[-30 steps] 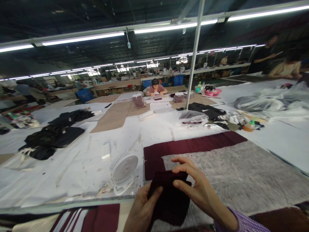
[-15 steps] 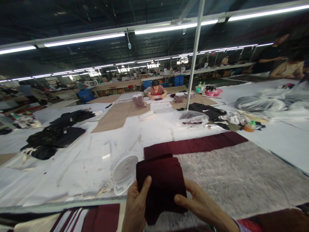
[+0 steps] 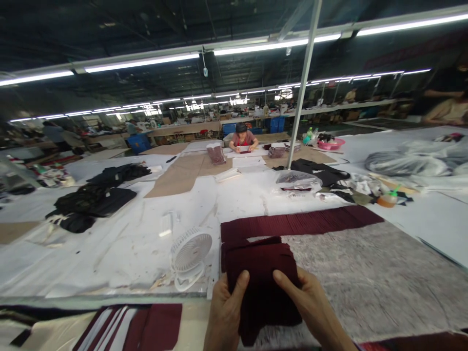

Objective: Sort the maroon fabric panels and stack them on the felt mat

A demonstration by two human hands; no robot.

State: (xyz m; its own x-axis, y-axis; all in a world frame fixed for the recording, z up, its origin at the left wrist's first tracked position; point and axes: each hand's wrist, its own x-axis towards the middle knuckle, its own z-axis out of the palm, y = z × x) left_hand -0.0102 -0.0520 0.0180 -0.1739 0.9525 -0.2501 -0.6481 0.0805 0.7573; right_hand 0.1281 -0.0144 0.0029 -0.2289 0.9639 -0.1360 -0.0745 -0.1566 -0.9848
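Between my two hands is a stack of dark maroon fabric pieces [image 3: 265,287], held up over the near edge of the grey felt-like mat [image 3: 351,273]. My left hand [image 3: 228,304] grips its left side, thumb lying on the front. On the other side, my right hand [image 3: 309,297] grips it with the thumb pressed on the face and the fingers behind, out of sight. Just beyond the stack, a long row of overlapping maroon pieces [image 3: 303,222] runs along the mat's far edge.
A small white fan [image 3: 192,251] stands left of my hands. Maroon and white strips [image 3: 120,329] lie below at left. Dark garments [image 3: 91,197], a clear plastic bag [image 3: 298,180] and a metal pole [image 3: 305,83] are farther off. A co-worker [image 3: 243,139] sits across the table.
The stack and both hands have shifted a little right in view. My right thumb has moved up and inward across the stack's face. The view has turned slightly left.
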